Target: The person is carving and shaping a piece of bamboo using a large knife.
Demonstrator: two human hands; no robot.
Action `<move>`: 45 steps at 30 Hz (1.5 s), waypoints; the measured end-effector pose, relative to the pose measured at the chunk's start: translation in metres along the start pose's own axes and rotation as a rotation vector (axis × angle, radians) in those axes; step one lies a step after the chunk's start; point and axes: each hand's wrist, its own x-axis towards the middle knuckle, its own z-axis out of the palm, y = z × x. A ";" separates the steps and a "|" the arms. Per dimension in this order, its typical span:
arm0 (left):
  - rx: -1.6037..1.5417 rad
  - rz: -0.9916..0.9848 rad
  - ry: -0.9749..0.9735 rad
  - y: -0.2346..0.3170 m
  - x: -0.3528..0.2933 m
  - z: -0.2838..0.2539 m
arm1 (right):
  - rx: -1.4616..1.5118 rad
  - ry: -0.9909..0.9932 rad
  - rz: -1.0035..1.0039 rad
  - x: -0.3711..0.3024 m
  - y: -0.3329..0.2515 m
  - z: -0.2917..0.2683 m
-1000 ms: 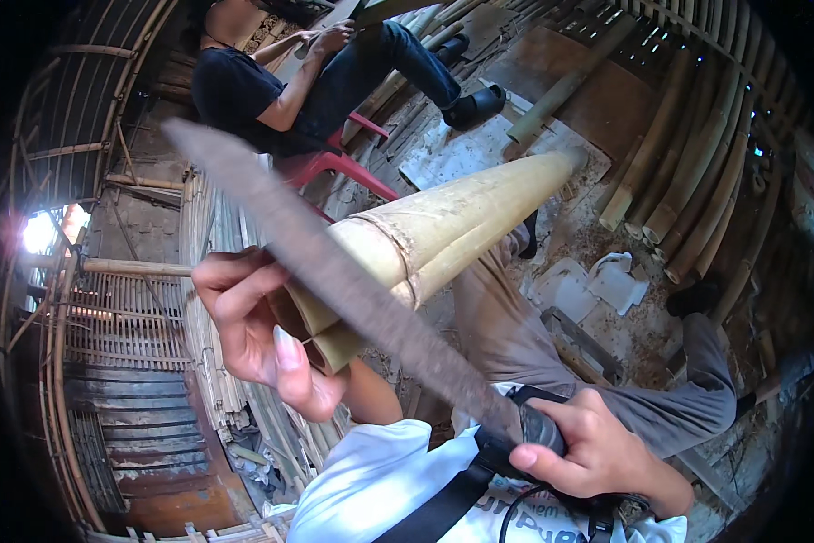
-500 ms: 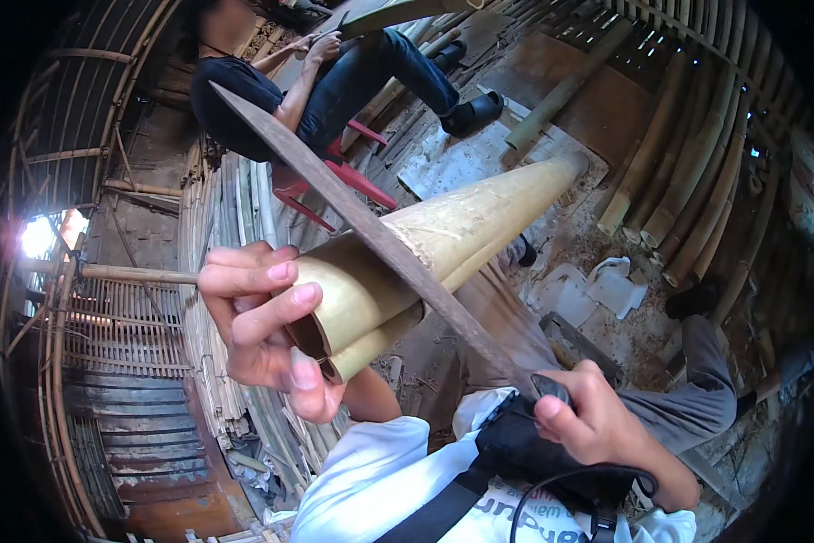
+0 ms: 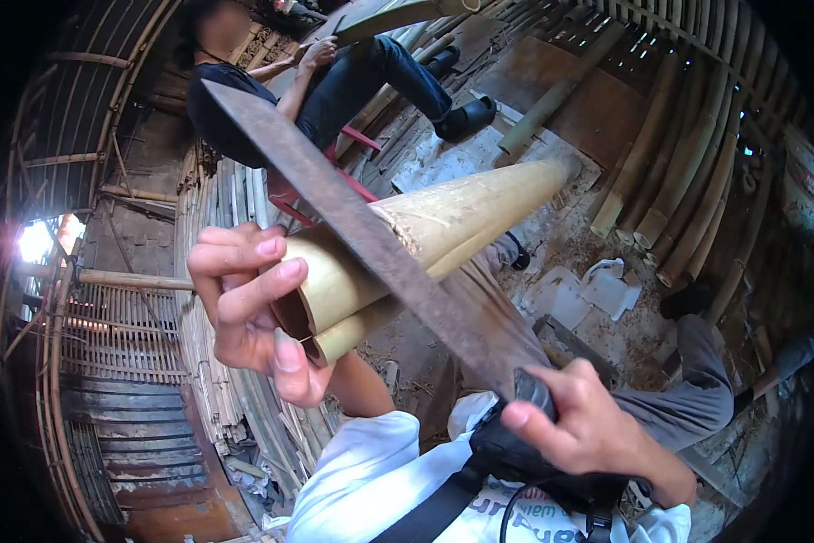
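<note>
A thick pale-yellow bamboo pole (image 3: pixel 479 204) slants from the floor up toward me, its hollow end nearest my left side. A lengthwise split runs along it by that end. My left hand (image 3: pixel 248 308) is closed around the open end, fingers over the rim and thumb below. In my right hand (image 3: pixel 574 416) is the dark handle of a long machete (image 3: pixel 352 222). Its broad, stained blade crosses over the bamboo, pointing to the upper left. Beside the blade, the bamboo's upper surface has a rough, scraped patch.
A co-worker (image 3: pixel 235 100) sits on a red stool (image 3: pixel 361 185) at the upper left, holding a bamboo piece. Several bamboo poles (image 3: pixel 687 172) lean at the right. Bundled strips (image 3: pixel 217 362) lie at the left. White plastic pieces (image 3: pixel 597 290) rest on the littered floor.
The machete's blade has turned to show more of its flat side, and my right hand has shifted slightly left. My left hand still grips the bamboo's end.
</note>
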 end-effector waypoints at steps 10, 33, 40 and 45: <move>-0.053 0.049 0.004 0.003 0.004 0.008 | 0.040 0.089 -0.034 -0.004 0.005 0.001; -0.136 0.179 -0.331 0.012 0.029 0.021 | 0.106 0.200 0.153 -0.022 0.020 -0.011; -0.195 0.230 -0.379 -0.001 0.040 0.022 | 0.154 0.000 0.008 -0.032 0.003 -0.030; -0.127 0.227 -0.197 -0.006 0.042 0.035 | 0.136 -0.031 0.054 -0.025 -0.001 -0.040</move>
